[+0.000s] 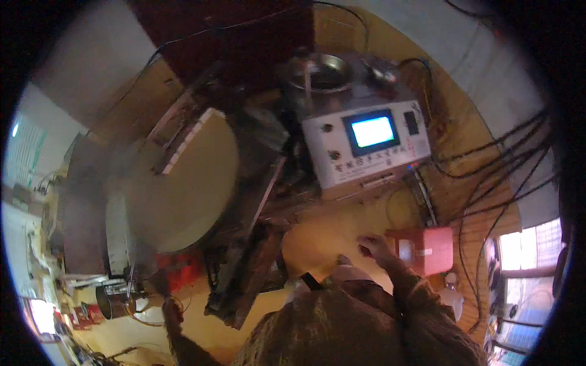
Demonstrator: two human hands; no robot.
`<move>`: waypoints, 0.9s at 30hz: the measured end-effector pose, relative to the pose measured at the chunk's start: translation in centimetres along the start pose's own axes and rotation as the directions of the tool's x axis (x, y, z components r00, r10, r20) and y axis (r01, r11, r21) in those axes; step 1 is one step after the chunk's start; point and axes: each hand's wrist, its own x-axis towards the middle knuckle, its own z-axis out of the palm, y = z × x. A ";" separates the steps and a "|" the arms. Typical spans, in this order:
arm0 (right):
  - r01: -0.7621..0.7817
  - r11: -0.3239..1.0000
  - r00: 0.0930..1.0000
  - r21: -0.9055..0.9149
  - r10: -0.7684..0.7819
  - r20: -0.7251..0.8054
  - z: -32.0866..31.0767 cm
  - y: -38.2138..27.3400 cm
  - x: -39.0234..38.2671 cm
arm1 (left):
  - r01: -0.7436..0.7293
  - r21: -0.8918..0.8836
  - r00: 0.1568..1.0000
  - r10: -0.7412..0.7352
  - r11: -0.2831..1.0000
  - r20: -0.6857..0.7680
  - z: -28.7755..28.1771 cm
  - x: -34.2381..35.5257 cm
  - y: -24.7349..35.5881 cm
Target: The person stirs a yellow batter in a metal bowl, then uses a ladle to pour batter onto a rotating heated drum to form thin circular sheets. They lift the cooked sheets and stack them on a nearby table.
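My right hand [373, 246] reaches forward in a brown knitted sleeve, fingers loosely bent over the wooden surface, just left of a red box [427, 250]. I see nothing in it. My left hand [172, 311] is stretched out low on the left, dark and small in the picture, beside a thin wire loop [160, 312] and close to a dark metal cup [110, 301]. Whether it grips anything is unclear. Ahead of both hands stands a machine with a large pale round disc [183, 183].
A white control box with a lit screen [372, 131] sits behind the right hand, with a metal bowl [320, 72] on top. Several black cables [506, 177] run down the right side. A dark slanted metal frame [244, 274] lies between my hands.
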 end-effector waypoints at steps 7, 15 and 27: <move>-0.142 0.871 0.985 0.471 0.172 -0.021 -10.5 5.2 4.6 | -0.352 0.091 0.742 0.337 0.932 -0.579 6.1 -13.6 9.1; -0.033 0.876 0.979 0.481 0.126 -0.162 -17.1 8.1 12.6 | -0.420 -0.038 0.907 0.419 0.907 -0.038 30.6 -24.5 8.5; 0.081 0.975 0.897 0.206 0.019 -0.442 -17.2 0.6 25.3 | 0.073 -0.030 0.990 -0.069 0.997 0.124 49.3 -29.5 1.0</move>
